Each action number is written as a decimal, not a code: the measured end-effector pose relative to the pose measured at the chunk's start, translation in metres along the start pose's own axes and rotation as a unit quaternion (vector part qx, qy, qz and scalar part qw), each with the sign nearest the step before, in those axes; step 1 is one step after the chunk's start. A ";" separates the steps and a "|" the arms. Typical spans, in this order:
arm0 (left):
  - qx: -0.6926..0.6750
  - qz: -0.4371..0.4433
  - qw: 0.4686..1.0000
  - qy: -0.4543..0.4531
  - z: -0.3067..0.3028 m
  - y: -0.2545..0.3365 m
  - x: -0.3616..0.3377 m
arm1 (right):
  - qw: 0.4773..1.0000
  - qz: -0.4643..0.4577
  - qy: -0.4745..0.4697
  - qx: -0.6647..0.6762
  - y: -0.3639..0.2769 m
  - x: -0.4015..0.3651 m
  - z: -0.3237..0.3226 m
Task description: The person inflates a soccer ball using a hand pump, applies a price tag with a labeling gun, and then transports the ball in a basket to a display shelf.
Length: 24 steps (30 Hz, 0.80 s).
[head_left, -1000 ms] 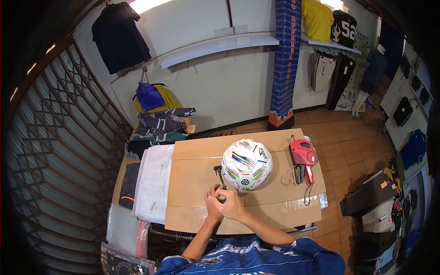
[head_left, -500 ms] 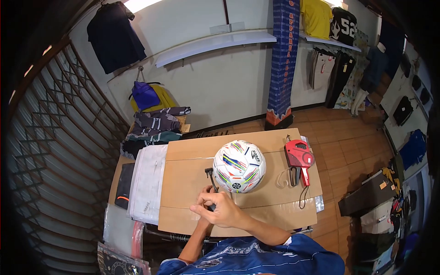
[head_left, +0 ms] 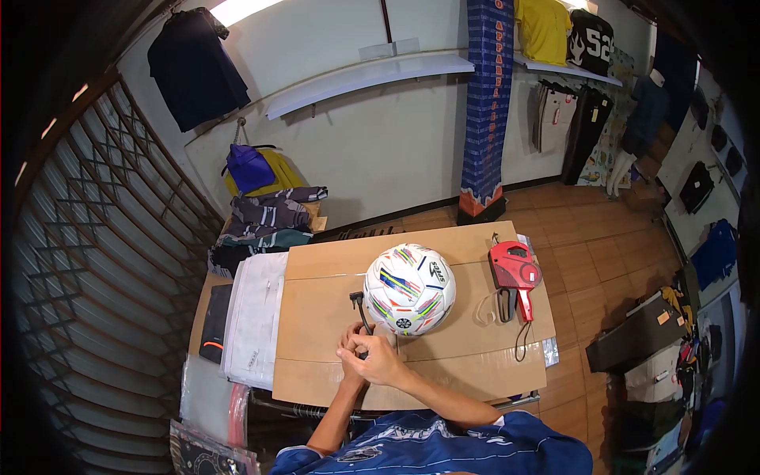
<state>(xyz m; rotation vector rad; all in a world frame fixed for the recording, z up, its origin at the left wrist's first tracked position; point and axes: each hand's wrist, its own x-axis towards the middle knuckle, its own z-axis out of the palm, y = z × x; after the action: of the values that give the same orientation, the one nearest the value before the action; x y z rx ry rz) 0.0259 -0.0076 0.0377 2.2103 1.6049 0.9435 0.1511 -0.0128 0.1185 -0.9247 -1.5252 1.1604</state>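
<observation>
A white ball with colourful streaks (head_left: 409, 289) rests on the brown cardboard (head_left: 317, 317). Just left of it, a thin black item with a wider end (head_left: 358, 299) sticks up out of my hands. My right hand (head_left: 378, 360) is closed in front of the ball, its fingers curled round the lower part of that item. My left hand (head_left: 354, 342) lies against it, mostly hidden behind the right one, with its fingers also at the black item. The lower end of the item is covered by my fingers.
A red handheld tool (head_left: 516, 269) and a dark looped item (head_left: 507, 305) lie on the cardboard's right side. White packaged material (head_left: 255, 317) is at its left edge. Beyond are folded clothes (head_left: 265, 215), a blue printed pillar (head_left: 485, 111) and a dark box (head_left: 637, 336) on the right.
My hands have come closer together, and the right hand has shifted slightly left and up around the black item. The whole view has moved slightly.
</observation>
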 end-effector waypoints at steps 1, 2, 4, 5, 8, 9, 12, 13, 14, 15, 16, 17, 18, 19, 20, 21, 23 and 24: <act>0.002 0.000 1.000 0.000 0.000 0.001 0.000 | 1.000 -0.015 0.009 0.002 0.003 0.001 0.003; 0.004 0.000 1.000 0.000 0.001 0.000 -0.001 | 0.999 -0.030 0.018 0.003 0.004 0.001 0.005; 0.003 0.004 1.000 0.000 0.000 -0.001 -0.001 | 0.999 -0.010 -0.007 -0.030 -0.030 0.003 -0.007; 0.005 0.003 1.000 0.000 -0.002 0.001 0.000 | 0.999 0.000 -0.020 -0.047 -0.053 0.005 -0.015; -0.003 0.006 1.000 0.002 -0.005 0.003 0.000 | 0.997 -0.052 -0.040 0.032 -0.104 0.002 -0.031; -0.002 0.005 1.000 0.003 -0.006 0.004 0.001 | 0.995 -0.077 -0.032 0.052 -0.116 0.000 -0.033; -0.018 -0.001 1.000 0.006 -0.009 0.007 0.001 | 0.994 -0.085 -0.045 0.054 -0.128 0.002 -0.038; -0.030 -0.005 1.000 0.007 -0.011 0.007 0.000 | 0.996 -0.042 -0.072 0.016 -0.125 0.005 -0.042; -0.050 -0.014 0.999 0.008 -0.010 0.006 0.000 | 0.995 0.001 -0.097 -0.023 -0.121 0.008 -0.044; -0.091 -0.032 0.995 0.006 -0.008 0.006 -0.001 | 0.995 0.006 -0.094 -0.014 -0.113 0.010 -0.041; -0.146 -0.055 0.988 0.006 -0.006 0.005 -0.001 | 0.996 0.010 -0.090 -0.005 -0.099 0.012 -0.035; -0.237 -0.095 0.967 0.012 -0.002 0.005 0.000 | 0.996 0.015 -0.084 0.004 -0.086 0.013 -0.030; -0.323 -0.133 0.937 0.021 -0.001 0.006 0.001 | 0.998 0.004 -0.067 0.007 -0.074 0.014 -0.025; -0.356 -0.151 0.922 0.028 0.001 0.006 0.002 | 0.999 -0.007 -0.050 0.010 -0.062 0.014 -0.020; -0.347 -0.151 0.925 0.025 0.002 0.005 0.002 | 0.999 -0.019 -0.033 0.013 -0.052 0.014 -0.016; -0.299 -0.142 0.943 0.017 0.003 0.002 0.003 | 0.999 -0.020 -0.022 0.015 -0.044 0.013 -0.014; -0.053 -0.088 0.994 -0.026 0.015 -0.014 -0.002 | 1.000 -0.024 -0.001 0.020 -0.029 0.011 -0.010; 0.167 -0.048 0.983 -0.059 0.028 -0.027 -0.005 | 0.999 -0.030 0.011 0.019 -0.016 0.010 -0.006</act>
<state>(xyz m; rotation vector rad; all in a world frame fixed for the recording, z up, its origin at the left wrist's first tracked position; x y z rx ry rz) 0.0224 0.0023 -0.0004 2.3209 1.9074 0.5363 0.1543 -0.0062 0.1364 -0.8571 -1.4975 1.1291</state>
